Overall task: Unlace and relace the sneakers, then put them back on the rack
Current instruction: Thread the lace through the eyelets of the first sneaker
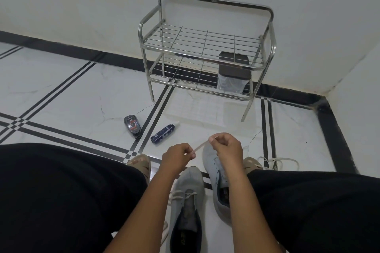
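In the head view, a person sits with black-clad legs apart above a white marble floor [61, 92] crossed by black stripes, and both hands work a flat pale shoelace [199, 147] held taut between them. The left hand [177, 157] pinches the lace's lower end with curled fingers; the right hand [227, 147] pinches the upper end between thumb and forefinger, its other fingers folded in. Both forearms reach forward and down between the knees, the wrists turned slightly inward toward each other. The lace hangs just above the toe of the right-side light grey sneaker [213, 170], whose eyelets look bare, so threading it seems to be the step in hand. The left-side light grey sneaker [188, 189] stands beside it with a lace in its eyelets. To do this well, I would even out the two ends first, keep the lace flat and untwisted, and start at the lowest eyelets near the toe. Another loose white lace [277, 162] lies on the floor past the right knee. The chrome wire two-tier shoe rack [205, 47] stands well apart against the wall, its top shelf bare, a dark-lidded clear container [233, 72] on the lower one. A dark shoe-polish applicator [133, 126] and a navy spray bottle [162, 133] lie on the floor nearby.
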Available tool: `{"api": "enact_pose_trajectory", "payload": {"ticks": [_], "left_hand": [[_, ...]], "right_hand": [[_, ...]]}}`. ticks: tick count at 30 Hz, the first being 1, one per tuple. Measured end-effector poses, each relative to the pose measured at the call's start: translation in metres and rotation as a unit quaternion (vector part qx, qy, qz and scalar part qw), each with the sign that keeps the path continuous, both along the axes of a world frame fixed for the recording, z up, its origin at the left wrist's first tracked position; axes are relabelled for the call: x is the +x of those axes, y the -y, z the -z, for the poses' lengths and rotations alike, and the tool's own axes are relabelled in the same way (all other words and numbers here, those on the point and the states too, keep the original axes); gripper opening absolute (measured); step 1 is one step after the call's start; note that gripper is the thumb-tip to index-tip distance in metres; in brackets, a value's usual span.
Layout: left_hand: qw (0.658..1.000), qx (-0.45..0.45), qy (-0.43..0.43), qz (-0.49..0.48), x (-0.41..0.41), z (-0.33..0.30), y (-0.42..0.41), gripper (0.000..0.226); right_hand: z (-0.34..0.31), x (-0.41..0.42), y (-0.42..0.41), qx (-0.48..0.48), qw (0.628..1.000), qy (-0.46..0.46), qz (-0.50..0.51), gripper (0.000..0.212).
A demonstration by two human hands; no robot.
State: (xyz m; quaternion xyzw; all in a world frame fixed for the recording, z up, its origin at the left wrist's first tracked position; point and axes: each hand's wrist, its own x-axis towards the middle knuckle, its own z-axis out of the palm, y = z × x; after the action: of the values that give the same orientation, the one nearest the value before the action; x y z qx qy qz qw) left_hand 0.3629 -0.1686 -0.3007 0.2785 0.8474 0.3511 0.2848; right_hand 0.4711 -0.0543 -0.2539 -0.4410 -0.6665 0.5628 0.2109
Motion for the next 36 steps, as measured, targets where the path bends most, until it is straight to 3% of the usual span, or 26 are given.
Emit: {"api": "enact_pose_trajectory", "payload": {"ticks": [3, 6, 10, 12, 14, 16, 19, 21, 26, 31, 36], "left_hand": [[0.989, 0.104, 0.09, 0.046, 0.002, -0.006, -0.003, 0.019], [0.989, 0.119, 0.084, 0.021, 0.01, -0.013, -0.006, 0.011], [0.994, 0.035, 0.063, -0.082, 0.011, 0.015, 0.002, 0.013], [0.995, -0.036, 0.054, -0.075, 0.016, 0.032, 0.01, 0.013], [0.991, -0.118, 0.044, -0.04, 0.024, 0.051, 0.017, 0.018], [0.981, -0.184, 0.062, -0.005, 0.035, 0.069, 0.024, 0.018], [0.968, -0.236, 0.081, 0.015, 0.05, 0.089, 0.033, 0.017], [0.967, -0.245, 0.067, 0.019, 0.058, 0.091, 0.036, 0.018], [0.963, -0.267, 0.025, 0.008, 0.065, 0.1, 0.035, 0.025], [0.965, -0.255, 0.056, 0.0, 0.068, 0.099, 0.035, 0.02], [0.967, -0.248, 0.06, 0.009, 0.068, 0.1, 0.037, 0.038]], "right_hand": [[0.002, -0.001, 0.007, -0.008, 0.998, 0.024, -0.05, 0.016], [0.009, -0.001, 0.011, -0.018, 0.999, 0.033, -0.022, 0.021], [0.051, 0.005, 0.01, -0.056, 0.986, 0.142, 0.062, 0.028], [0.075, 0.012, 0.02, -0.066, 0.966, 0.25, -0.024, 0.026], [0.097, 0.019, 0.041, -0.03, 0.915, 0.368, -0.161, 0.03], [0.114, 0.028, 0.065, -0.008, 0.878, 0.423, -0.226, 0.034], [0.131, 0.042, 0.08, 0.012, 0.882, 0.418, -0.216, 0.029], [0.131, 0.046, 0.075, -0.011, 0.902, 0.388, -0.191, 0.024], [0.145, 0.049, 0.069, -0.064, 0.91, 0.374, -0.168, 0.012], [0.154, 0.05, 0.067, -0.074, 0.915, 0.364, -0.159, 0.014], [0.156, 0.051, 0.066, -0.079, 0.919, 0.355, -0.154, 0.015]]}}
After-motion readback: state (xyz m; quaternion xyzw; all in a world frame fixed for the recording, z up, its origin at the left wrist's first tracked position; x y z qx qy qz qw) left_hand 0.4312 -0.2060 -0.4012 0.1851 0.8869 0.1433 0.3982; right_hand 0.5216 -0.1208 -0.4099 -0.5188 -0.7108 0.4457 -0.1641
